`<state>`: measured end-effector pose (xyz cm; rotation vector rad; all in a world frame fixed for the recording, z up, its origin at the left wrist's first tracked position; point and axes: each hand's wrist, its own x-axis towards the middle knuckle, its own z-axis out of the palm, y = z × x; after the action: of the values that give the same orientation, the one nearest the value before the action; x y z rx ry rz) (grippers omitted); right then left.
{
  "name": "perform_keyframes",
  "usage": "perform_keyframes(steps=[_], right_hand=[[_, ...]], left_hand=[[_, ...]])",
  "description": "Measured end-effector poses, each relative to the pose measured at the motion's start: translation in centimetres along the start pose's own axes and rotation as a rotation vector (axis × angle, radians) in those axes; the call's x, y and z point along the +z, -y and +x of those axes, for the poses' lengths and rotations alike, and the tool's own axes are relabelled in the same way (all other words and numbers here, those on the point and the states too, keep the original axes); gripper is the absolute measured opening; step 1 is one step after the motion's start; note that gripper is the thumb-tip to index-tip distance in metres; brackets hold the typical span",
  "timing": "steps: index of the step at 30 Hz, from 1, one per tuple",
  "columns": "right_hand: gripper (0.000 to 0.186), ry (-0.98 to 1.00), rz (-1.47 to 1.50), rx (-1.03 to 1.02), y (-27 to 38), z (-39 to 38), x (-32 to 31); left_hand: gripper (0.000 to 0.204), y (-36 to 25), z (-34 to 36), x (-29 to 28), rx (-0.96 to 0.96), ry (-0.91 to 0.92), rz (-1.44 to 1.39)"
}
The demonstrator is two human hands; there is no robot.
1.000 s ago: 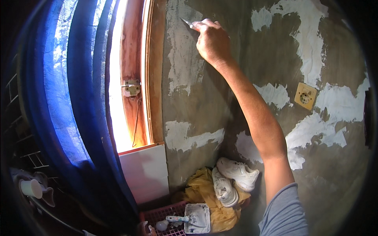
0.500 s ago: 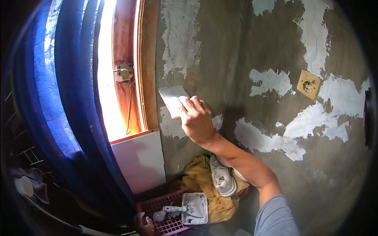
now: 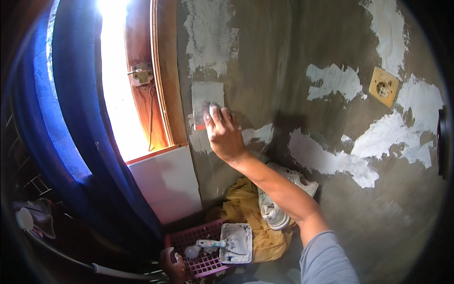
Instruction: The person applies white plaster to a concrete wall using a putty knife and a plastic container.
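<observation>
My right hand (image 3: 226,132) grips a flat putty scraper (image 3: 209,92), its pale rectangular blade lying against the grey wall beside the wooden window frame. An orange strip shows at the scraper's lower edge. White filler patches (image 3: 210,35) lie above and below the blade. At the lower left, what seems to be my left hand (image 3: 174,265) shows dark and smeared with white, next to the pink basket (image 3: 203,272); its fingers are too unclear to read. In a white tray (image 3: 236,253) on the basket rests a putty knife (image 3: 212,243) with a patterned handle.
A blue curtain (image 3: 78,94) hangs at the left, beside the bright window with its wooden frame (image 3: 168,71). A white board (image 3: 168,187) stands below. White shoes (image 3: 273,210) lie on yellow-brown plastic (image 3: 241,199). A socket (image 3: 383,87) sits on the right wall.
The scraper has turned from a slant to nearly upright, and my right hand has moved slightly up with it along the wall. The whole view has shifted a little.
</observation>
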<state>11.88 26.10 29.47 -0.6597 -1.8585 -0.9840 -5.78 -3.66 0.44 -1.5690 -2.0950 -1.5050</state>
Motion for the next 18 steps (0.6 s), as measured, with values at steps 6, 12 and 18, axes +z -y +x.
perform_keyframes(steps=[6,12,18], right_hand=[[0.034,-0.123,0.076,0.154,-2.2,2.5,-4.3],[0.026,-0.050,0.124,0.167,-4.4,6.1,-4.3],[0.034,-0.148,0.171,0.095,-2.7,3.9,-5.4]], left_hand=[[0.028,0.6,-0.1,0.0,-0.003,0.003,0.047],[0.025,-1.9,0.8,-0.2,0.016,-0.025,-0.003],[0.031,1.5,-0.4,0.9,0.026,-0.049,-0.003]])
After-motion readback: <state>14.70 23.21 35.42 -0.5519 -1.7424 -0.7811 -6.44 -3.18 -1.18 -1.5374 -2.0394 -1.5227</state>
